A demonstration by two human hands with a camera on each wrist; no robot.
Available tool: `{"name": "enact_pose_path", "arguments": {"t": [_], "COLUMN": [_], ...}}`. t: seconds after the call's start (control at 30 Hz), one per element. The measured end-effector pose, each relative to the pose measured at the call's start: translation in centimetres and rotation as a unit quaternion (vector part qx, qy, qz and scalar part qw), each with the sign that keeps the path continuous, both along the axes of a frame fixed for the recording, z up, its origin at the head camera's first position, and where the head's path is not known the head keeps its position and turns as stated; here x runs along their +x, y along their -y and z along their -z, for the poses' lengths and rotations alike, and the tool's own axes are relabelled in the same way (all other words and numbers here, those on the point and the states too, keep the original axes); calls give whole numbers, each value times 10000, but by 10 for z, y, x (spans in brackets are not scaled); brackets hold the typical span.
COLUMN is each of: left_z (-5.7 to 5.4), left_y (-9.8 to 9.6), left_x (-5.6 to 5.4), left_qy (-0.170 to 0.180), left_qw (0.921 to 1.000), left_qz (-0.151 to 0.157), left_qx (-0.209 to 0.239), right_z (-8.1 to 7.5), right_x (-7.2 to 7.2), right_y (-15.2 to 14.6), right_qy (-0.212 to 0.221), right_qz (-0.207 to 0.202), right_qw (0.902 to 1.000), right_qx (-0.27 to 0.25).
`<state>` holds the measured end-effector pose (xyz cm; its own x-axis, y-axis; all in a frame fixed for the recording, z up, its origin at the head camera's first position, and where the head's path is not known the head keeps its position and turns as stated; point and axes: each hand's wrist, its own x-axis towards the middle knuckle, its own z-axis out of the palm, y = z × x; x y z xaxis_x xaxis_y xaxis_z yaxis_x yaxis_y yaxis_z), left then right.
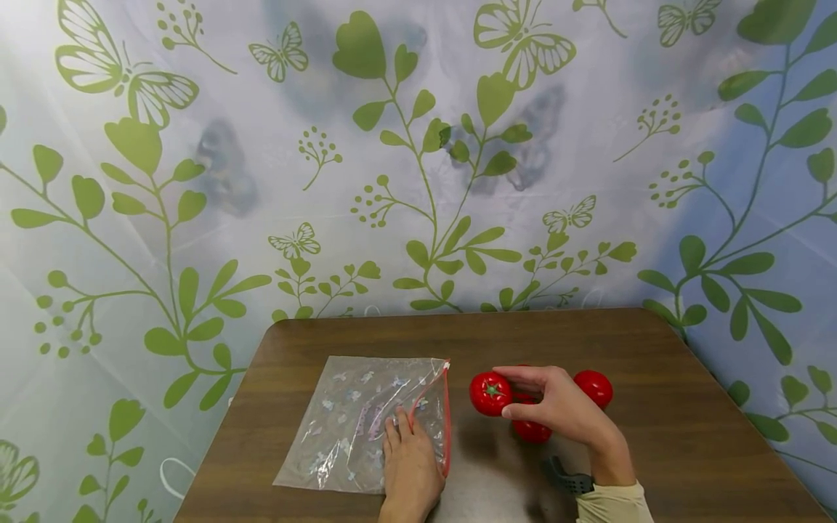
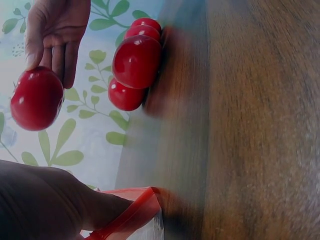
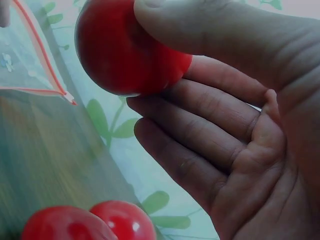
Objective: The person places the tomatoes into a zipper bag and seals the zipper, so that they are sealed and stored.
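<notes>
Nearest the person, the left hand (image 1: 410, 465) lies flat with straight fingers on the clear plastic bag (image 1: 366, 421), pressing it to the wooden table (image 1: 686, 436) beside its red zip edge. Just past it, the right hand (image 1: 559, 407) grips a red tomato (image 1: 490, 393) between thumb and fingertips, holding it a little to the right of the bag's open corner. More tomatoes (image 1: 593, 386) rest on the table behind and under that hand, and the leaf-and-butterfly curtain (image 1: 418, 160) hangs at the far edge.
</notes>
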<state>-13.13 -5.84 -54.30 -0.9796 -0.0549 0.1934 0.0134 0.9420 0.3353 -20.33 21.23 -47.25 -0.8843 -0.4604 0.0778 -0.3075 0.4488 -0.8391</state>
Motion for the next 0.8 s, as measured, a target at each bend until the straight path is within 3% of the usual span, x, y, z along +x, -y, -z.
{"name": "enact_pose_path", "arguments": {"t": [0.3,0.6,0.8], "left_z": [-1,-4,-4], "left_y": [0,-1,0], "left_x": [0,-2,-2], "left_qy": [-57,289,281], "left_qw": [9999,9995,9996], "left_qz": [-16,-91,-95], "left_qx": [-91,35,-6], "right_z": [7,17,26], "right_x": [-8,-13,-14], "right_y": [19,37,48], "right_qy": [-19,61,220], "right_qz": [-218,-374,-449], "right_qw": [9997,9993,9987], "right_qx": [-73,-74,-97]}}
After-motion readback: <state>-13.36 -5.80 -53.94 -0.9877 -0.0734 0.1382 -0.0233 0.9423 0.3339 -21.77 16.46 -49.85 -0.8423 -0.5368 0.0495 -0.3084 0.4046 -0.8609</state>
